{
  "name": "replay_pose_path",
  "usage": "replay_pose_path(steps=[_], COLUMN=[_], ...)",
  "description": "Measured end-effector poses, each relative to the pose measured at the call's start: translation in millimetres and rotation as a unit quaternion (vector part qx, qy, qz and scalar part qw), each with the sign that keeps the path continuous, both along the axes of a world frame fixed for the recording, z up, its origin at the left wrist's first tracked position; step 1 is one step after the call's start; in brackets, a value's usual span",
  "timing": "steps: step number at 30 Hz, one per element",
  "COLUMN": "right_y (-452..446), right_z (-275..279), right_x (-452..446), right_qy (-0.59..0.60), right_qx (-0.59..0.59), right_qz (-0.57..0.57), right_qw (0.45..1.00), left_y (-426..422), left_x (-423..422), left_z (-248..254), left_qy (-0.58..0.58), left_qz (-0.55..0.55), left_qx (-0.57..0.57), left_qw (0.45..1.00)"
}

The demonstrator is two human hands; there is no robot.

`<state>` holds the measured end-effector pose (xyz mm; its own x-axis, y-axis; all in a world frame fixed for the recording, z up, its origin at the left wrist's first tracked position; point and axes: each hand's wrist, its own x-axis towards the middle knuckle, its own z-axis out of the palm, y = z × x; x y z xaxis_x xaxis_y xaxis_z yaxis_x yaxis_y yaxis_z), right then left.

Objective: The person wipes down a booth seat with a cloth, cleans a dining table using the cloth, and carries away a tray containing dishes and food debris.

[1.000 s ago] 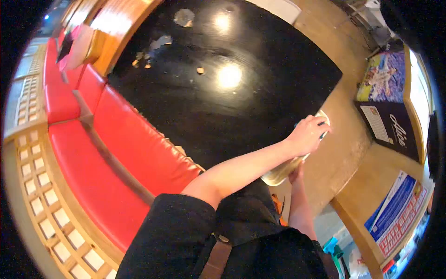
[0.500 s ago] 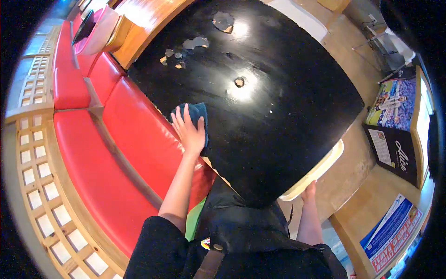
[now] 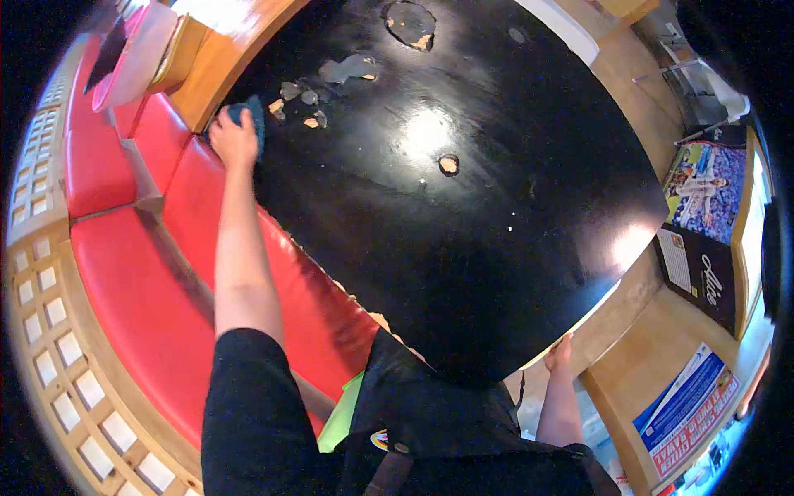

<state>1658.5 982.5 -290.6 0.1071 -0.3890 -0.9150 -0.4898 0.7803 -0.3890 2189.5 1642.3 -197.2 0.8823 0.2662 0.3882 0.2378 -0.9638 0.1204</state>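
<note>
My left hand (image 3: 235,142) is at the far left corner of the black table (image 3: 496,240), pressing a dark blue cloth (image 3: 255,124) against the tabletop by its edge. Low on the right, my right hand (image 3: 560,354) grips a cream-coloured tray (image 3: 571,331) below the table's near right edge. Most of the tray is hidden under the tabletop. Worn patches (image 3: 409,25) and a small chipped spot (image 3: 448,165) mark the black surface.
Red padded seats (image 3: 132,306) run along the table's left side, with a wooden lattice (image 3: 70,372) beyond them. A pink container (image 3: 145,54) stands at the upper left. To the right are a picture board (image 3: 703,198) and a blue, white and red printed sheet (image 3: 682,413).
My left hand has moved with the cloth from the right side down to the table's left edge, then up to the far left corner. My right hand stays low with the tray, now more hidden.
</note>
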Motion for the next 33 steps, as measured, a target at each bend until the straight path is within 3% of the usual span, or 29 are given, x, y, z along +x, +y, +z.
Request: replay_pose_path(steps=[3, 6, 9, 10, 13, 15, 16, 18, 19, 21, 22, 24, 26, 29, 32, 33], right_y=[-1.4, 7.5, 3.7, 0.7, -4.7, 2.1, 3.7, 6.9, 10.3, -10.5, 4.0, -0.7, -7.2, 12.7, 12.9, 12.8], right_z=[0.2, 12.2, 5.5, -9.2, -26.0, -14.7, -13.3, -9.9, -1.6, -40.9, -11.0, -20.1, -35.8, 16.8, 20.9, 20.3], right_x=[-6.3, 5.5, 3.2, -5.4, -17.7, -5.2, -4.8, -5.6, 2.6, -27.3, -12.2, -15.2, -19.2, 8.8, 9.3, 10.0], right_qy=[-0.040, -0.070, 0.032, 0.008, -0.048, -0.002, -0.014, -0.056, -0.052, -0.095, -0.124, -0.150, -0.137, -0.138, -0.154, -0.147], right_qx=[0.015, 0.034, 0.008, 0.004, 0.011, -0.003, -0.006, -0.007, -0.014, -0.002, 0.009, 0.026, -0.014, 0.036, 0.061, 0.068], right_qz=[0.022, 0.014, 0.024, 0.011, 0.009, -0.001, 0.007, -0.003, -0.002, 0.070, 0.048, 0.048, 0.090, 0.034, 0.016, 0.016], right_qw=[0.999, 0.997, 0.999, 1.000, 0.999, 1.000, 1.000, 0.998, 0.999, 0.993, 0.991, 0.987, 0.986, 0.989, 0.986, 0.987], left_y=[24.9, 24.3, -10.1, -27.4, -108.1, -169.4, -206.4, -273.6, -306.6, -371.5, -401.9, -452.0, -485.2, -519.8, -511.6, -502.4], left_x=[41.3, 52.8, 27.6, 16.2, -35.5, -74.0, -94.4, -135.4, -158.5, -196.7, -220.6, -265.8, -301.8, -337.2, -317.3, -306.7], left_z=[1.0, 4.1, -1.4, 3.5, 14.6, 19.1, 33.8, 44.9, 43.2, 65.0, 67.2, 72.3, 73.6, 55.2, 79.3, 88.1], left_qy=[0.156, 0.191, 0.057, -0.040, -0.063, -0.057, 0.001, 0.033, -0.005, 0.091, 0.097, 0.137, 0.150, 0.136, 0.262, 0.213], left_qz=[0.169, 0.200, 0.079, -0.088, -0.227, -0.272, -0.279, -0.305, -0.329, -0.392, -0.418, -0.475, -0.535, -0.574, -0.599, -0.564], left_qx=[-0.003, -0.022, 0.045, 0.055, 0.058, 0.023, -0.052, -0.066, -0.056, -0.119, -0.122, -0.155, -0.196, -0.250, -0.348, -0.408], left_qw=[0.973, 0.961, 0.994, 0.994, 0.970, 0.960, 0.959, 0.949, 0.943, 0.908, 0.895, 0.855, 0.808, 0.768, 0.672, 0.686])
